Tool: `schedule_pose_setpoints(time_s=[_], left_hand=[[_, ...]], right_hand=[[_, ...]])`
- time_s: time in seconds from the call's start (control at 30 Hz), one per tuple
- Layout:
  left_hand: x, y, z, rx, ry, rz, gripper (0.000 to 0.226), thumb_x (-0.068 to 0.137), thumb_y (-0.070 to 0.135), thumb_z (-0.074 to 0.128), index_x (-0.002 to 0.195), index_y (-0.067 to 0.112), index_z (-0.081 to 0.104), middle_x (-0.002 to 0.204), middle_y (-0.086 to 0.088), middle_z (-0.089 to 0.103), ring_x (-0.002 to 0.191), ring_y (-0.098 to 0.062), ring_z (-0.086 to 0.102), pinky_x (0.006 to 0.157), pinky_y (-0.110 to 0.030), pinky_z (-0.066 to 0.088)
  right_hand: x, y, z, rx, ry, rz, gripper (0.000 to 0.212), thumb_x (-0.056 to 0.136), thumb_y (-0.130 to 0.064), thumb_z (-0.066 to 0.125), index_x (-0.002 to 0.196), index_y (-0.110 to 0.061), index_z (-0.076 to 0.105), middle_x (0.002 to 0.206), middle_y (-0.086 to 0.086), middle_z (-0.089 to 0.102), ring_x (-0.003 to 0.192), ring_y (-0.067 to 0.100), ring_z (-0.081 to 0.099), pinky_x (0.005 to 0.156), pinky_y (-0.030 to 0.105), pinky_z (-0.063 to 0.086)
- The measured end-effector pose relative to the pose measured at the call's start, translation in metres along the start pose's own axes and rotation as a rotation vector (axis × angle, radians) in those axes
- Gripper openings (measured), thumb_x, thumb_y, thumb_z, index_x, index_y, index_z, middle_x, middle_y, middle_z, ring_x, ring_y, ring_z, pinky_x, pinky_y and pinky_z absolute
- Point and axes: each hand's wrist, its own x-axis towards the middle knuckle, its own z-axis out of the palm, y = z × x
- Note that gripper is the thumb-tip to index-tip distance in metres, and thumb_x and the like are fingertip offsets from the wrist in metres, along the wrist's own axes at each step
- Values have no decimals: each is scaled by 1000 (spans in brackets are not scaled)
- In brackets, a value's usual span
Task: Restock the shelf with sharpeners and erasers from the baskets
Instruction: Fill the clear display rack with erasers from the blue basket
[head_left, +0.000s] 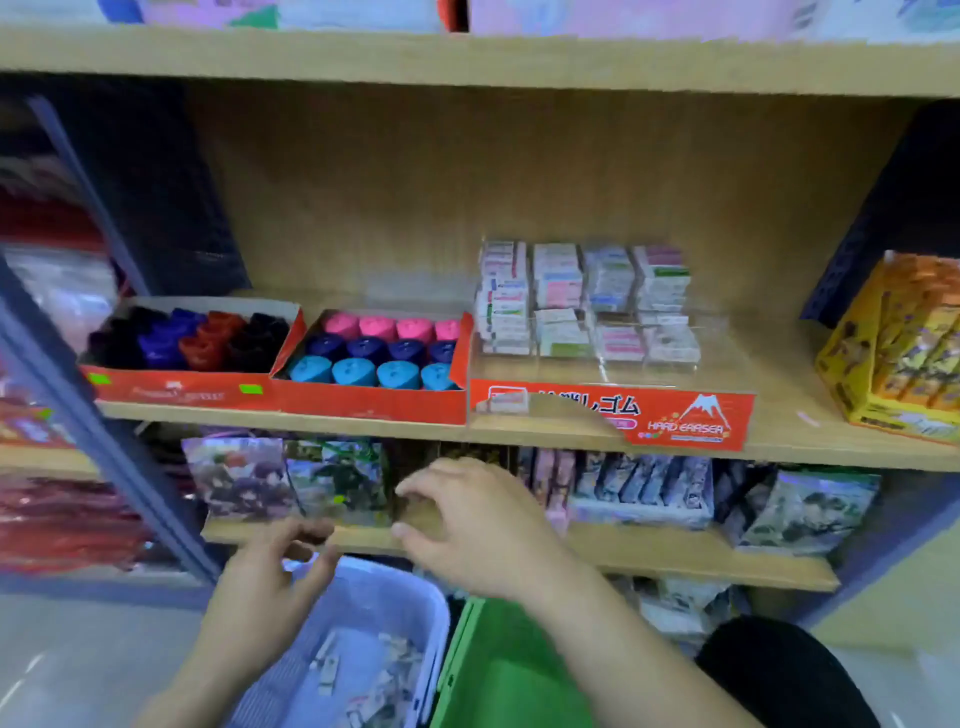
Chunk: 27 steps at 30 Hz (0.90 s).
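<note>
On the middle wooden shelf stand two red boxes of sharpeners: a left box with dark, purple and red ones, and a second box with pink, navy and light blue ones. To their right a clear eraser display with a red "Hard Eraser" front holds stacked erasers. Below, a pale blue basket holds several loose erasers, and a green basket stands beside it. My left hand hovers over the blue basket with loosely curled, empty fingers. My right hand is above the baskets, fingers relaxed, holding nothing.
A yellow product box sits at the shelf's right end. The lower shelf carries printed card packs. Red and clear packets fill the rack to the left. My dark-clothed knee is at the lower right.
</note>
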Motion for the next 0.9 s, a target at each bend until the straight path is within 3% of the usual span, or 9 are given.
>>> schedule_pose_setpoints(time_s=[0.1,0.17,0.27,0.4,0.5,0.63,0.73,0.83,0.9], left_hand=[[-25,-82,6,52,-116,-286,21,84,13,80,101,19,68,96,-2,72,88,-27,70,73,-33,48],[-36,-126,14,113,-226,-419,38,86,20,79,120,9,64,110,-10,71,100,-34,69,83,-35,50],[-57,-170,30,93,-309,-548,54,88,30,73,134,5,58,123,-15,68,110,-32,66,92,-34,48],[-80,-223,75,105,-458,-680,64,81,45,69,132,9,56,124,-14,67,113,-33,64,92,-39,51],[-91,-254,112,74,-538,-719,73,75,53,67,132,9,56,133,-16,62,123,-35,59,97,-42,49],[-88,-285,153,52,-547,-751,57,87,49,65,130,13,54,132,-17,59,123,-36,58,95,-41,47],[-92,-305,177,66,-520,-752,81,75,60,69,140,17,49,141,-14,52,132,-34,51,103,-41,45],[-94,-315,188,151,-576,-757,104,71,61,79,154,22,30,157,-6,32,144,-29,35,112,-47,34],[-92,-324,194,159,-613,-793,116,66,65,82,157,26,20,160,-4,25,146,-28,28,113,-52,28]], right_hand=[[19,-23,76,25,-224,-39,38,95,-48,57,125,-25,65,116,-2,68,107,23,61,82,36,49],[31,-25,133,50,-357,-28,37,96,-47,58,125,-25,65,120,-3,68,110,22,62,85,35,49],[46,-17,218,54,-542,37,37,96,-45,59,125,-22,65,124,0,67,115,24,61,89,35,49],[64,13,317,-21,-758,108,46,94,-41,63,133,-17,60,130,8,65,121,30,60,92,36,49],[73,31,376,-91,-918,120,59,94,-41,65,145,-15,50,143,12,56,128,31,55,101,39,47],[79,42,442,-121,-1047,101,82,87,-53,70,153,-15,37,156,12,40,138,31,45,109,44,43],[76,48,477,-146,-1211,70,112,72,-56,84,158,-14,26,164,8,26,147,32,32,116,49,36],[69,58,494,-191,-1242,66,108,57,-73,84,139,-15,45,140,7,50,123,32,51,102,52,46],[66,63,500,-182,-1209,78,106,49,-80,82,129,-17,50,129,6,55,117,31,51,100,51,46]])
